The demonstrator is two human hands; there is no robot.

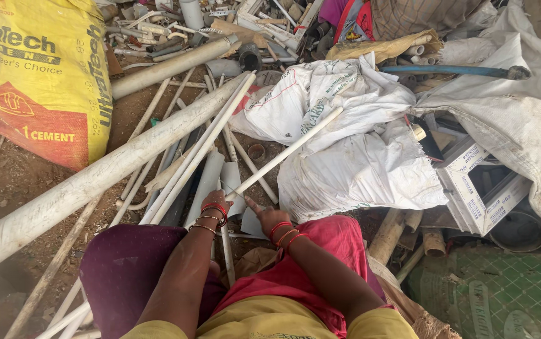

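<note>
A thin white plastic pipe (286,150) slants up to the right over the white woven sacks (346,135). My left hand (218,202) grips its near end, bangles on the wrist. My right hand (268,216) sits just right of that end, index finger pointing toward the pipe, holding nothing that I can see. Several more thin white pipes (198,150) lie in a loose bundle on the ground in front of me. My knees, in purple and pink cloth, fill the bottom of the view.
A thick dusty grey pipe (95,176) crosses diagonally at left. A yellow and red cement sack (48,75) stands at upper left. White cartons (481,188), a blue hose (446,70), a green mat (490,295) and pipe scraps crowd the right and back.
</note>
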